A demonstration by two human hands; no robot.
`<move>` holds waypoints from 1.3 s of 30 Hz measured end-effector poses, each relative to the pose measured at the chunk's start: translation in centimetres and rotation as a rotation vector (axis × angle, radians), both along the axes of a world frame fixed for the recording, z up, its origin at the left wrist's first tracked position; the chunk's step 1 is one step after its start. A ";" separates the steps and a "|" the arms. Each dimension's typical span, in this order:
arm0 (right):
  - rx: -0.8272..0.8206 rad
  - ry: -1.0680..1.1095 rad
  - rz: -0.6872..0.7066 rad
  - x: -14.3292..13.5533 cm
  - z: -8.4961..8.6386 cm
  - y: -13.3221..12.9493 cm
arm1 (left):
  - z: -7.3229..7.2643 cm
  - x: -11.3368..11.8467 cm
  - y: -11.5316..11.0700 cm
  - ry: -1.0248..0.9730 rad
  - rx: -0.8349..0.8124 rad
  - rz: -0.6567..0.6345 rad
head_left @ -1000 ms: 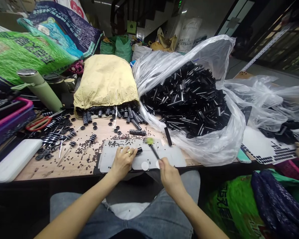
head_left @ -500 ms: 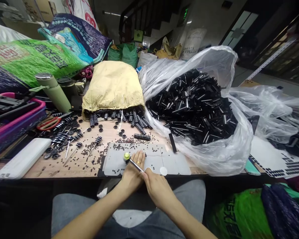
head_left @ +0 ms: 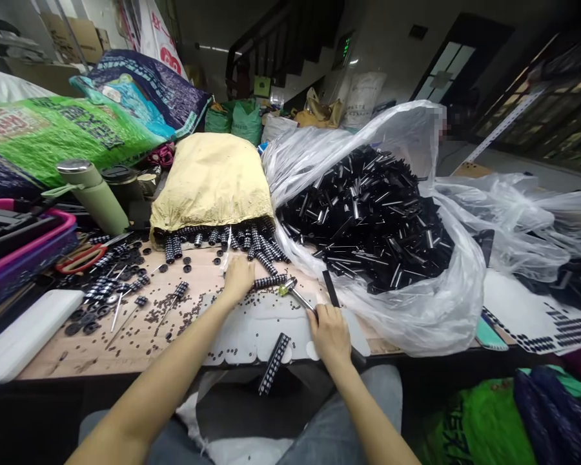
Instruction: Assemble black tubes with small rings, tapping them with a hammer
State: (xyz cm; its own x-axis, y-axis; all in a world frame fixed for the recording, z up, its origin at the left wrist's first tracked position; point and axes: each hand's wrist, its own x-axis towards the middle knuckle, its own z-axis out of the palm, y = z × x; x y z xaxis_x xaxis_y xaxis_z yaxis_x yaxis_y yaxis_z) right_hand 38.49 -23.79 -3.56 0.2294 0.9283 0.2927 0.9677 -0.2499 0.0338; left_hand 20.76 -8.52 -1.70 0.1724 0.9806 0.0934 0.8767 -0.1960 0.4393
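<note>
Reaching, seemingly, near a studded rod, left hand hides its grip; right hand clasps hammer. Next likely needs pinching.

Beyond the light wood surface you face a dim room, where a dark-railed staircase rises at the far side, a small display glows green on the grey wall right of it, and a pale-paned door stands farther right.
</note>
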 end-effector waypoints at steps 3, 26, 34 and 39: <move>0.040 0.026 -0.010 0.0 -0.4 -0.1 | -0.4 1.4 4.3 0.036 -0.003 0.044; -0.127 0.699 0.275 1.2 6.8 0.3 | 3.0 -4.1 -9.9 -0.403 -0.099 -0.320; -0.106 0.813 0.493 -3.8 6.7 1.6 | 1.2 -1.6 -9.4 -0.983 -0.587 -0.339; -0.004 0.608 0.509 -7.2 4.5 1.3 | 1.6 -2.5 -8.9 -1.164 -0.626 -0.099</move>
